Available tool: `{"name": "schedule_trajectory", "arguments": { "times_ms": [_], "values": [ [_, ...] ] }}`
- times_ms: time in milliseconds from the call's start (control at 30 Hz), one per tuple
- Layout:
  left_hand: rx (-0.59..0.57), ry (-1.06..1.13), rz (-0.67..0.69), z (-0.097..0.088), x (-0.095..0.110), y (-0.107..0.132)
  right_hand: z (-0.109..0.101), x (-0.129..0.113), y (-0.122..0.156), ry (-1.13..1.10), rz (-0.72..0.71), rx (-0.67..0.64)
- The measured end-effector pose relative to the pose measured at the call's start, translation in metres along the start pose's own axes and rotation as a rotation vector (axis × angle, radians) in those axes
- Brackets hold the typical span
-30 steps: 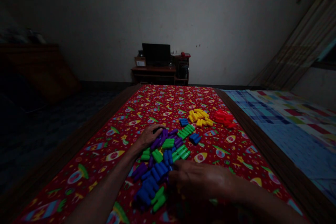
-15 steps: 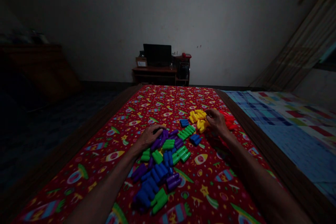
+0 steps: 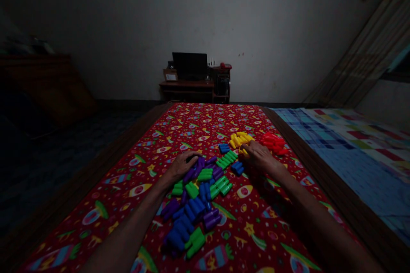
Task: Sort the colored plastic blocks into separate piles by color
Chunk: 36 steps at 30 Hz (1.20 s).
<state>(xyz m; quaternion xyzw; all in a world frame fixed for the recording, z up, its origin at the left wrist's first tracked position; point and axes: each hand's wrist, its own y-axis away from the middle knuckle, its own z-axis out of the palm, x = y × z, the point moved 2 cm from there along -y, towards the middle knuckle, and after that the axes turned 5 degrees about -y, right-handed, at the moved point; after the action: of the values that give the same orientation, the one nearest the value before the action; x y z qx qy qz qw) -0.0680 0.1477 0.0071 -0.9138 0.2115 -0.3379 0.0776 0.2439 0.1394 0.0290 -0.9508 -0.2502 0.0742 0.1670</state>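
My left hand point(image 3: 181, 164) lies on the left edge of a mixed pile of purple, green and blue plastic blocks point(image 3: 195, 198), fingers curled over the purple ones. My right hand point(image 3: 258, 155) rests palm down over the near side of a group of yellow blocks point(image 3: 238, 139), fingers bent on them; whether it grips one is hidden. A group of red blocks point(image 3: 273, 143) lies just right of that hand. Small blue blocks point(image 3: 237, 167) and green blocks point(image 3: 226, 160) sit between the two hands.
A red cloth with rocket prints point(image 3: 192, 132) covers the wooden table point(image 3: 128, 136). A checked blue mat point(image 3: 346, 153) lies to the right. A low desk with a dark monitor point(image 3: 190, 66) stands against the far wall. The room is dim.
My right hand left the near end of the mixed pile, reached out to the yellow and red blocks, then drew back slightly toward the yellow ones. My left hand stayed put.
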Motion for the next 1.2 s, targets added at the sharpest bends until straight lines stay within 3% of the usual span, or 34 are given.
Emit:
{"name": "schedule_trajectory", "arguments": {
  "times_ms": [200,333,433,600,767,1000,1200],
  "values": [
    [-0.004,0.002,-0.009,0.001,-0.001,0.0,-0.006,0.013,-0.008,-0.143,-0.048,0.093],
    [0.0,0.038,-0.043,0.0,-0.003,0.0,-0.015,0.025,-0.022,-0.251,0.031,0.294],
    [-0.019,0.058,-0.059,-0.005,-0.002,-0.001,-0.007,0.035,-0.028,-0.261,0.118,0.385],
    [-0.145,0.062,0.063,-0.026,0.006,-0.005,0.012,0.048,-0.028,-0.266,0.17,0.377],
    [-0.33,-0.104,0.214,-0.041,0.024,-0.004,0.011,0.052,-0.025,-0.228,0.189,0.333],
    [-0.378,-0.472,0.086,-0.037,0.041,0.01,0.003,0.047,-0.025,-0.227,0.192,0.356],
    [-0.383,-0.595,0.101,-0.021,0.055,0.018,-0.004,0.038,-0.028,-0.19,0.137,0.351]
  ]
}}
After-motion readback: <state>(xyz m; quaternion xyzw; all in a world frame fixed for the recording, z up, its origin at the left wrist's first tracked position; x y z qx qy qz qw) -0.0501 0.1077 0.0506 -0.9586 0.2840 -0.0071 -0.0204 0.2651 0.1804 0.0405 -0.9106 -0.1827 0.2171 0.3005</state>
